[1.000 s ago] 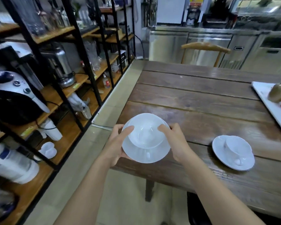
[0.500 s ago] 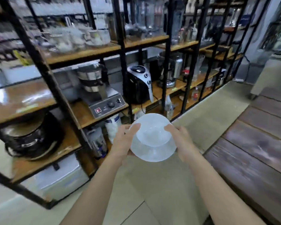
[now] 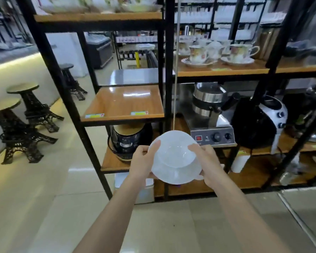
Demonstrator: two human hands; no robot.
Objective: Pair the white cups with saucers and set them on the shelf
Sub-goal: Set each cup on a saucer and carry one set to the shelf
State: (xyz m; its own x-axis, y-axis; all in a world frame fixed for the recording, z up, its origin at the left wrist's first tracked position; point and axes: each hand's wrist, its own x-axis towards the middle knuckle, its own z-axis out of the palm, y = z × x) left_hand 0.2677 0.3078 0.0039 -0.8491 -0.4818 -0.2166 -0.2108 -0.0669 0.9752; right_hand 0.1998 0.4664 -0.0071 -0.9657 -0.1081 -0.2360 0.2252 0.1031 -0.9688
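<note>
A white cup (image 3: 174, 151) sits on a white saucer (image 3: 179, 175), and I hold the pair in front of me at waist height. My left hand (image 3: 141, 163) grips the saucer's left edge with the thumb on the cup rim. My right hand (image 3: 206, 161) grips the right side the same way. Straight ahead stands a black-framed shelf unit with wooden boards. One bare wooden shelf board (image 3: 124, 104) lies just above and left of the cup.
Patterned cups on saucers (image 3: 217, 53) fill the upper right shelf. A steel waffle maker (image 3: 211, 117) and a black-and-white appliance (image 3: 259, 121) occupy the middle shelf, a black cooker (image 3: 130, 138) the lower left. Black metal stools (image 3: 24, 114) stand at the left on the tiled floor.
I have turned from the wooden table to face the shelf unit, carrying the cup and saucer along. Both hands kept their hold. The table and the second cup are out of view.
</note>
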